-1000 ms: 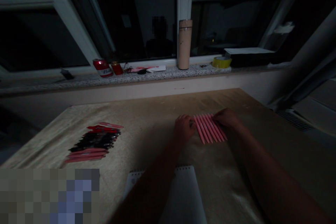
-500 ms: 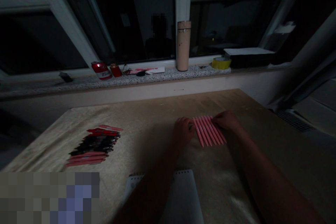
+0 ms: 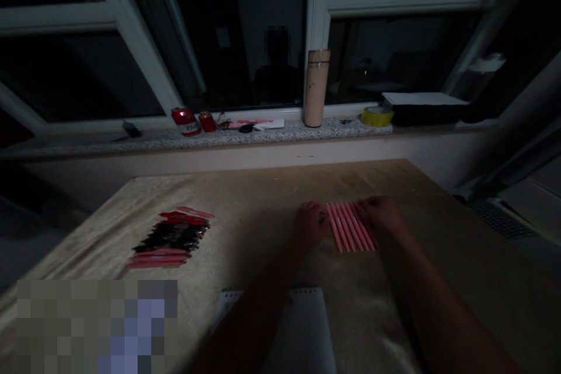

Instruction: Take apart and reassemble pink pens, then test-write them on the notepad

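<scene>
A row of several pink pens (image 3: 348, 228) lies side by side on the cloth-covered table (image 3: 263, 193), tips toward me. Against the row's left edge rests my left hand (image 3: 312, 223), its fingers curled; whether anything is inside them is too dark to see. My right hand (image 3: 380, 214) is closed at the upper right end of the row, fingertips pinching the outermost pink pen, partly covering it. Farther left lies a second group of pens: black pens (image 3: 173, 236) in the middle, red pens (image 3: 184, 219) above, and more pink pens (image 3: 160, 258) along the bottom.
A spiral notebook (image 3: 302, 327) lies in front of me, partly under my left forearm. On the granite windowsill (image 3: 280, 137) stand a red can (image 3: 186, 121), a smaller red container (image 3: 207, 121), a pinkish tumbler (image 3: 317, 90) and a yellow tape roll (image 3: 377, 117).
The camera view has tilted, so the whole scene sits slightly lower and more to the right. My right hand has slid a little down along the row's right edge; my left hand stays beside it.
</scene>
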The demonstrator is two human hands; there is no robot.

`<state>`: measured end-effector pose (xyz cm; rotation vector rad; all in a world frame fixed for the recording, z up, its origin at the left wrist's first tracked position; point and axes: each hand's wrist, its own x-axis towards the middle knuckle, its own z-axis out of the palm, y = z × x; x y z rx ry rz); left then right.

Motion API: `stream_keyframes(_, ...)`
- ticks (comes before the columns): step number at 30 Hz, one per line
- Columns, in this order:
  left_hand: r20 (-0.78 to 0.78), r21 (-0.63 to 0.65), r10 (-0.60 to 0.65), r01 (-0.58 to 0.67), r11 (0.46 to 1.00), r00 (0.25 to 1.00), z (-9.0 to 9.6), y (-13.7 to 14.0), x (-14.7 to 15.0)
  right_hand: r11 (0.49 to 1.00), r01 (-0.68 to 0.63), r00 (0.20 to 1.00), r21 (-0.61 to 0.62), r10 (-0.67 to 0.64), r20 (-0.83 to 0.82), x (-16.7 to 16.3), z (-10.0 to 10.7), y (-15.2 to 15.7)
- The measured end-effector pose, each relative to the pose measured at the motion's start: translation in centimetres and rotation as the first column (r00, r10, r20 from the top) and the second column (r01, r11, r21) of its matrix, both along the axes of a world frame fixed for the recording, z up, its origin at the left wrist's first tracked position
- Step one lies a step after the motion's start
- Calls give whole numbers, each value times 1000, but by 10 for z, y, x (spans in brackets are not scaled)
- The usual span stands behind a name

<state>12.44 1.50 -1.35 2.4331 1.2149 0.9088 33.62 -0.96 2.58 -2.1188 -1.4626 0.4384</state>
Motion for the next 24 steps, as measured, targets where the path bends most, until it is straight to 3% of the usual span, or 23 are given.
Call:
stream_keyframes(7,49,-10,95,-94,996,994,23,-11,-39,982,-67,998,175,68,-2,-45,23,-2)
stream_keyframes(11,31,-37,148,-147,988,988,24,-25,-72,975,-108,993,193,117,-35,-89,27,-9)
stream_keyframes(17,-21,-119,153,-155,981,988,15,-34,-101,950,-231,962,210,255,-97,-151,16,-18)
stream_keyframes(24,-156,-159,132,-157,975,979,17,-49,-132,916,-383,921,119,389,-29,-195,-7,-33)
